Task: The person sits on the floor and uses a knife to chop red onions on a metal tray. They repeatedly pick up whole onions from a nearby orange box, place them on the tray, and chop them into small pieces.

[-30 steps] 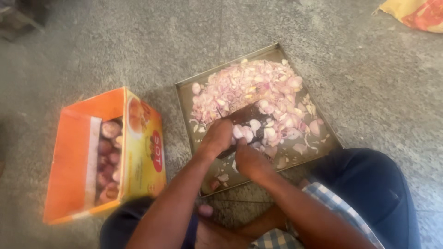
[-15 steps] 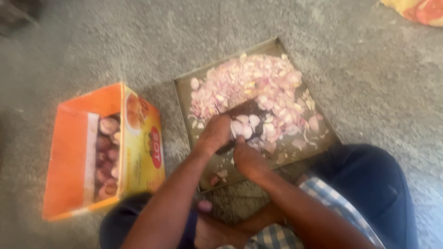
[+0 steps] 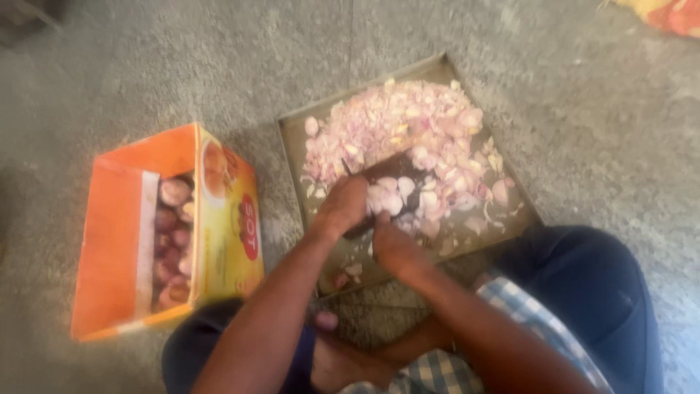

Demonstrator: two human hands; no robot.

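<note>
Just left of the tray (image 3: pixel 292 157) — an orange box (image 3: pixel 109 241) of onions (image 3: pixel 173 233).

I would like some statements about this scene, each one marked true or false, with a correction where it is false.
1. A metal tray on the floor holds a heap of chopped onion pieces. True.
2. The orange box stands to the right of the tray. False: it lies to the left of the tray.
3. The box is empty. False: whole peeled onions lie inside it.
4. The left hand and the right hand are close together over the near part of the tray. True.
5. A dark blade stands between the hands and the heap. True.
6. The tray rests on a wooden table. False: it rests on the grey floor.
</note>
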